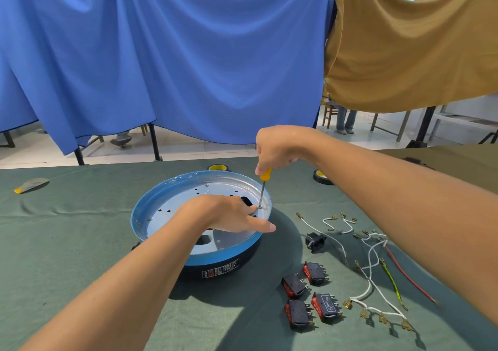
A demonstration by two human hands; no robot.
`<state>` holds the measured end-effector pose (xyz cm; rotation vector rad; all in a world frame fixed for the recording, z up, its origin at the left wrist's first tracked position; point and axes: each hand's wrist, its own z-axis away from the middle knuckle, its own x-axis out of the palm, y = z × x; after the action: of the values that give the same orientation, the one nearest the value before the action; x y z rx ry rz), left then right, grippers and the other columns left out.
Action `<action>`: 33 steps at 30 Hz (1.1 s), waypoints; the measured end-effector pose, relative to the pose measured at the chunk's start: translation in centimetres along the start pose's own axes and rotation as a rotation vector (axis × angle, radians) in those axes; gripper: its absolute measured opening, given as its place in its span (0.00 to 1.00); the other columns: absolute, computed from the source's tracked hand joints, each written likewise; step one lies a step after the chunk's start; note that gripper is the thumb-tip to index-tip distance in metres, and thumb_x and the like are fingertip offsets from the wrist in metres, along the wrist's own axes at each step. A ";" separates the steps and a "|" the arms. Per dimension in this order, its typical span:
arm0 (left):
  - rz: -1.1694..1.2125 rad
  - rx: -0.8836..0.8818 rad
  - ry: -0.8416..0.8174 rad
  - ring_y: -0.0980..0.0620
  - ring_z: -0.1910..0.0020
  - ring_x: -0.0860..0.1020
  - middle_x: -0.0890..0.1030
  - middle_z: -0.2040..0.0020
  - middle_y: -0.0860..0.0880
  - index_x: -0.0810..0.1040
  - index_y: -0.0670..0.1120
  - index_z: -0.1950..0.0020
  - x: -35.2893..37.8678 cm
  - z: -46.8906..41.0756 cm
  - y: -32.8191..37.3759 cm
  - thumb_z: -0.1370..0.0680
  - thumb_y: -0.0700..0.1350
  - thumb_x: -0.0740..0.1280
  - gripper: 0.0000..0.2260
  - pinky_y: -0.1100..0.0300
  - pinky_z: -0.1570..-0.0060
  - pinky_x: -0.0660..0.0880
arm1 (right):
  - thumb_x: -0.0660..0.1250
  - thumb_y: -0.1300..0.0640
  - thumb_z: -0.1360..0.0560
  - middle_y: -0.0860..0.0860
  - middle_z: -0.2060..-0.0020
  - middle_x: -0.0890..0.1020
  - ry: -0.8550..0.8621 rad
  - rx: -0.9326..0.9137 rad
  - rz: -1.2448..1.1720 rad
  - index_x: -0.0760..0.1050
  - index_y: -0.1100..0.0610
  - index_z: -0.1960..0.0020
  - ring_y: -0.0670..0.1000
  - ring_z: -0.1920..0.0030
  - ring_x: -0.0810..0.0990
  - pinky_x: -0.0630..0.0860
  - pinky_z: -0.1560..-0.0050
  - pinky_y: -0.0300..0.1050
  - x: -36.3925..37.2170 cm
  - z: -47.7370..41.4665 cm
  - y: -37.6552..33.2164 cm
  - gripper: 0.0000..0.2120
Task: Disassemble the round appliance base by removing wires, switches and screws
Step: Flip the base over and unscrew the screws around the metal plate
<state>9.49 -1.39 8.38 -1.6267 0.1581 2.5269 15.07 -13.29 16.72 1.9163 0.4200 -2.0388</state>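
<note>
Head view looks down at the round appliance base point(215, 257), which sits in the middle of a table with a green cloth point(80, 243). It lies with the open side up. The body is black with a white printed label point(221, 268) on the side, the rim is blue, and inside there is a silver metal plate with many small holes and some bigger dark cutouts.

Right hand point(275, 148) comes from 2 o'clock with the forearm raised, and its fingers are curled tightly around the yellow handle of a screwdriver point(262, 189). The shaft stands almost upright and the tip meets the plate at about 2 o'clock, just beside the rim.

Left hand point(226, 214) reaches in from 7 o'clock and rests on the plate, palm down. Its fingers are quite straight and hold nothing; the fingertips lie just beside the screwdriver tip, and the thumb stretches over the rim at 3 o'clock.

At 4 o'clock from the base, four black and red rocker switches point(295, 286) lie close together. A black power socket point(315, 241) is at 3 o'clock, and loose wires point(369, 263) are spread out beyond it.
</note>
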 end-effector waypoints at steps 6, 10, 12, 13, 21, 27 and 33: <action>0.008 0.000 -0.003 0.42 0.26 0.59 0.58 0.23 0.49 0.52 0.62 0.23 0.1 -0.1 -0.1 0.29 0.76 0.48 0.37 0.47 0.35 0.61 | 0.72 0.47 0.28 0.50 0.74 0.76 -0.090 0.009 -0.149 0.79 0.59 0.60 0.48 0.75 0.71 0.67 0.74 0.38 0.1 -0.1 0.3 0.14; 0.004 0.002 0.004 0.42 0.26 0.60 0.59 0.23 0.48 0.53 0.62 0.23 0.0 -0.1 -0.1 0.29 0.76 0.48 0.37 0.47 0.35 0.61 | 0.65 0.43 0.24 0.45 0.84 0.72 -0.025 0.051 -0.107 0.75 0.58 0.70 0.45 0.83 0.67 0.65 0.76 0.37 0.4 -0.2 0.5 0.23; 0.001 0.005 0.004 0.42 0.26 0.61 0.60 0.23 0.48 0.53 0.62 0.23 0.0 0.0 -0.1 0.29 0.76 0.48 0.37 0.47 0.34 0.61 | 0.68 0.50 0.25 0.46 0.84 0.72 -0.031 0.051 -0.155 0.75 0.58 0.71 0.47 0.80 0.66 0.64 0.76 0.38 0.5 -0.3 0.9 0.18; 0.002 0.007 0.001 0.42 0.26 0.61 0.60 0.23 0.48 0.53 0.62 0.23 0.0 0.0 -0.1 0.29 0.76 0.48 0.37 0.47 0.35 0.61 | 0.69 0.52 0.26 0.46 0.84 0.71 -0.035 0.054 -0.179 0.75 0.58 0.71 0.47 0.79 0.66 0.64 0.76 0.38 0.5 -0.3 1.0 0.17; -0.002 0.023 0.002 0.43 0.27 0.63 0.62 0.24 0.48 0.54 0.61 0.23 -0.1 0.1 -0.1 0.28 0.75 0.48 0.37 0.48 0.35 0.62 | 0.74 0.63 0.30 0.54 0.65 0.77 -0.173 -0.028 -0.358 0.85 0.58 0.57 0.49 0.68 0.70 0.69 0.72 0.38 -0.2 0.2 1.2 0.03; 0.009 0.047 0.011 0.42 0.26 0.61 0.60 0.23 0.49 0.52 0.61 0.23 0.0 0.0 -0.4 0.30 0.77 0.47 0.39 0.46 0.33 0.60 | 0.66 0.39 0.25 0.51 0.78 0.70 0.078 0.048 -0.358 0.70 0.60 0.70 0.50 0.77 0.66 0.65 0.74 0.39 1.4 -0.7 0.6 0.26; 0.160 0.086 0.130 0.47 0.43 0.73 0.75 0.35 0.49 0.73 0.57 0.35 0.1 -0.6 -2.3 0.28 0.74 0.52 0.31 0.53 0.43 0.70 | 0.69 0.56 0.29 0.50 0.82 0.70 0.083 0.062 -0.284 0.71 0.58 0.71 0.50 0.78 0.66 0.64 0.76 0.36 1.4 -1.0 1.4 0.14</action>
<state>10.37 0.82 8.01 -1.8121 0.4201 2.4861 16.46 -14.19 15.29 2.0862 0.6917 -2.1706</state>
